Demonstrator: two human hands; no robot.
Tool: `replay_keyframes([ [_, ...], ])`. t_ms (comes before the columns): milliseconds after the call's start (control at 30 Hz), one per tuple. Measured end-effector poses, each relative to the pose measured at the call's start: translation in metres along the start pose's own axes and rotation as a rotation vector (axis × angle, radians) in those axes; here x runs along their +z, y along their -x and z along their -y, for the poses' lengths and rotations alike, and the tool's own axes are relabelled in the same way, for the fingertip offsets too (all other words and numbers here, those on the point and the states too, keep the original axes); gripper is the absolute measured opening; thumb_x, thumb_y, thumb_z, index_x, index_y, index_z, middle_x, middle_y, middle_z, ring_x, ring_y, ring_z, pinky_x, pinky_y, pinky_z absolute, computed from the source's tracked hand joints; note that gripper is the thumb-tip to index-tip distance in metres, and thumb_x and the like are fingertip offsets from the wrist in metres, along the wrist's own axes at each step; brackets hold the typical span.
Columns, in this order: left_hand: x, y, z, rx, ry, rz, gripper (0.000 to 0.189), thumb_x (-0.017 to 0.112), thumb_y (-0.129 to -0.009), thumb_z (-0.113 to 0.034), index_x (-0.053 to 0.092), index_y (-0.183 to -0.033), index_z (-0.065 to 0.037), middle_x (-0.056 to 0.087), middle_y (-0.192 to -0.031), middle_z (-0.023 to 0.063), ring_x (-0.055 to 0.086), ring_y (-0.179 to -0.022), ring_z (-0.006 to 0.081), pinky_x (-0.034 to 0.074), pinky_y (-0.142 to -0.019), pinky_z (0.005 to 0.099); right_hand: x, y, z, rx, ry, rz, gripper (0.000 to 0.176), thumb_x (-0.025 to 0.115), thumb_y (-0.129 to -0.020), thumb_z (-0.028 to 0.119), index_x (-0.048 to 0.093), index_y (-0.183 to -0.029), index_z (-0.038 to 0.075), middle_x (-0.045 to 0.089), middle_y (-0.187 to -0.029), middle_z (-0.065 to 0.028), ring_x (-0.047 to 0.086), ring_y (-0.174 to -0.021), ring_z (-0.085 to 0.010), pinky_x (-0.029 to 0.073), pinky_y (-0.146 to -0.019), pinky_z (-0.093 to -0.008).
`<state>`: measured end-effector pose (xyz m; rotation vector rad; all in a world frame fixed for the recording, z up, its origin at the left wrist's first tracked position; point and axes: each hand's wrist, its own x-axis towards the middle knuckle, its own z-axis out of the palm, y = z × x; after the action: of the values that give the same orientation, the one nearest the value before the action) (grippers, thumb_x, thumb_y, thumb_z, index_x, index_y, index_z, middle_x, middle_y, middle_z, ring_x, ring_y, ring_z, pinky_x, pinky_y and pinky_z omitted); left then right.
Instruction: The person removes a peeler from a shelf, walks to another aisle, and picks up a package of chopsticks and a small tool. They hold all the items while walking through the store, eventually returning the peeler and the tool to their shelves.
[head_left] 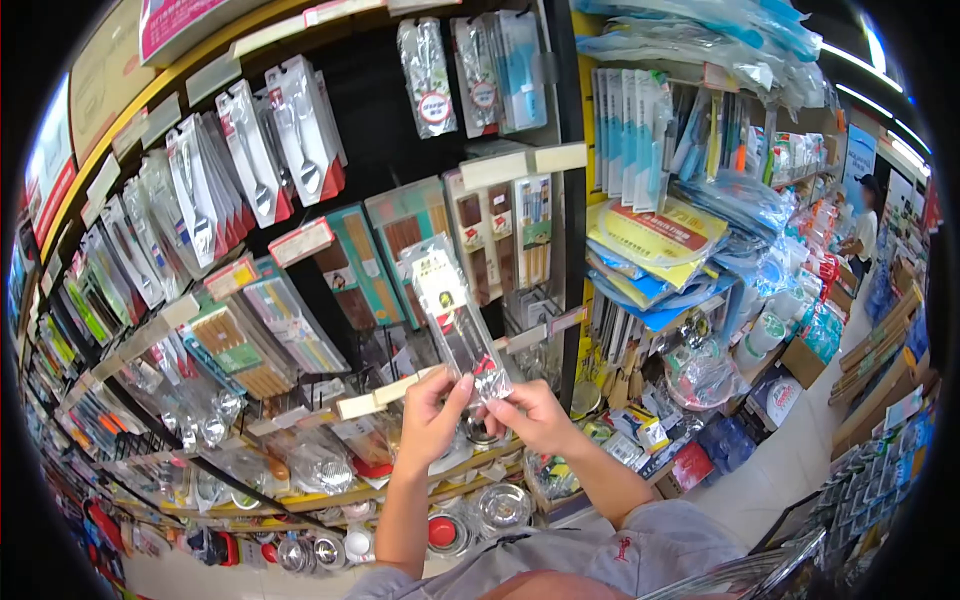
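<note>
**Item 1. Peg wall (390,120).** Black-backed. It filled most of what I saw through the head camera and was hung in rows with carded kitchenware.

**Item 2. Side bay (650,240).** Right of the wall's upright, loosely piled with flat yellow and blue packs.

**Item 3. Floor (790,470).** A pale aisle strip that ran off to the right. A person (865,225) stood far down it, well apart from the hands.

**Item 4. Spoon cards (300,140).** Red-footed, on the upper rows. Chopstick packs (400,245) hung just behind the held thing.

**Item 5. Steel bowls (500,505).** On a low shelf, below the forearms.

**Item 6. Clear packet (455,305).** Long and narrow, with a printed label at its top and what I took for metal utensils inside. It was held in the air before the chopstick packs, nearly upright with its top leaning left. I could see no peg touching it.

**Item 7. Left hand (430,415).** Closed on the packet's lower left edge, thumb in front and fingers behind.

**Item 8. Right hand (535,415).** Thumb and forefinger pinched together on the crinkled bottom corner.

**Handling note.** The film looked slick and the load sat above both grips. In my judgement, pinching the sealed edge would hold better than pinching loose film. The top should be held off the pegs so it cannot snag. Tilting the face away from the ceiling lights would cut the glare.
</note>
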<state>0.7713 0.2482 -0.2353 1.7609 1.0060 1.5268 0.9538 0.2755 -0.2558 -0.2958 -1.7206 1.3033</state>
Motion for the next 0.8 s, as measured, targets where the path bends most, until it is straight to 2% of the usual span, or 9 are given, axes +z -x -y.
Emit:
replay_keyframes([
  [33,0.010,0.004,0.001,-0.018,0.028,-0.065,0.015,0.060,-0.094,-0.011,0.064,-0.088,0.001,0.060,-0.075,0.0045,0.053,-0.072,0.0088,0.044,-0.067,0.0264,-0.004,0.004,0.000,-0.025,0.032,0.007,0.023,0.052,-0.099,0.014,0.064,-0.093,-0.004,0.064,-0.070,-0.0047,0.061,-0.061,-0.0106,0.051,-0.057,-0.0261],
  [200,0.033,0.020,-0.005,0.015,-0.147,-0.020,0.020,0.055,-0.096,-0.015,0.063,-0.092,0.004,0.062,-0.078,0.0096,0.055,-0.070,0.0136,0.044,-0.066,0.0285,-0.018,0.027,0.002,-0.049,0.063,-0.007,0.020,0.051,-0.098,0.012,0.063,-0.093,-0.003,0.064,-0.069,-0.0034,0.061,-0.059,-0.0099,0.051,-0.056,-0.0253],
  [333,0.063,0.021,-0.005,0.036,-0.111,-0.031,0.021,0.054,-0.096,-0.015,0.062,-0.095,0.005,0.061,-0.078,0.0124,0.056,-0.071,0.0174,0.045,-0.067,0.0308,-0.024,0.050,-0.015,0.017,-0.141,-0.068,0.021,0.050,-0.099,0.012,0.062,-0.092,-0.003,0.063,-0.068,-0.0047,0.060,-0.059,-0.0094,0.049,-0.054,-0.0249],
  [400,0.071,0.025,0.009,0.086,-0.170,-0.016,0.020,0.054,-0.097,-0.013,0.062,-0.099,0.005,0.061,-0.078,0.0105,0.060,-0.067,0.0159,0.047,-0.064,0.0293,-0.029,0.058,-0.028,0.000,-0.160,-0.073,0.022,0.050,-0.100,0.013,0.062,-0.091,-0.002,0.061,-0.069,-0.0031,0.059,-0.060,-0.0082,0.048,-0.054,-0.0238],
  [467,0.088,0.032,0.019,-0.146,0.082,-0.019,0.019,0.053,-0.097,-0.011,0.061,-0.106,0.004,0.062,-0.079,0.0078,0.062,-0.060,0.0135,0.048,-0.058,0.0264,-0.033,0.062,-0.049,0.102,-0.240,-0.120,0.024,0.048,-0.101,0.016,0.060,-0.087,-0.001,0.060,-0.067,-0.0037,0.056,-0.059,-0.0104,0.046,-0.055,-0.0254],
  [500,0.097,0.036,0.027,-0.131,0.035,-0.066,0.017,0.052,-0.098,-0.009,0.059,-0.106,0.003,0.062,-0.079,0.0056,0.062,-0.054,0.0122,0.048,-0.053,0.0245,-0.033,0.063,-0.059,0.164,-0.288,-0.142,0.027,0.047,-0.102,0.017,0.059,-0.085,0.000,0.058,-0.067,-0.0029,0.055,-0.059,-0.0101,0.045,-0.055,-0.0253],
  [633,0.101,0.068,0.051,-0.131,-0.065,-0.142,0.013,0.050,-0.099,-0.010,0.055,-0.101,0.003,0.061,-0.076,0.0067,0.063,-0.060,0.0142,0.051,-0.057,0.0279,-0.027,0.085,-0.103,0.253,-0.289,-0.099,0.029,0.047,-0.102,0.019,0.059,-0.085,0.000,0.058,-0.067,-0.0033,0.054,-0.059,-0.0105,0.044,-0.055,-0.0252],
  [700,0.099,0.083,0.051,-0.292,0.008,-0.121,0.015,0.049,-0.100,-0.010,0.052,-0.105,0.004,0.060,-0.075,0.0080,0.064,-0.061,0.0163,0.052,-0.058,0.0291,-0.017,0.097,-0.112,0.357,-0.437,-0.047,0.029,0.048,-0.102,0.023,0.057,-0.083,0.003,0.057,-0.069,-0.0004,0.053,-0.058,-0.0071,0.044,-0.053,-0.0236],
  [800,0.097,0.095,0.062,-0.407,0.136,-0.115,0.016,0.048,-0.101,-0.012,0.051,-0.105,0.003,0.060,-0.076,0.0087,0.064,-0.061,0.0178,0.053,-0.057,0.0295,-0.016,0.101,-0.115,0.345,-0.496,-0.002,0.030,0.048,-0.102,0.023,0.056,-0.081,0.003,0.056,-0.068,-0.0004,0.053,-0.058,-0.0077,0.044,-0.054,-0.0240],
])
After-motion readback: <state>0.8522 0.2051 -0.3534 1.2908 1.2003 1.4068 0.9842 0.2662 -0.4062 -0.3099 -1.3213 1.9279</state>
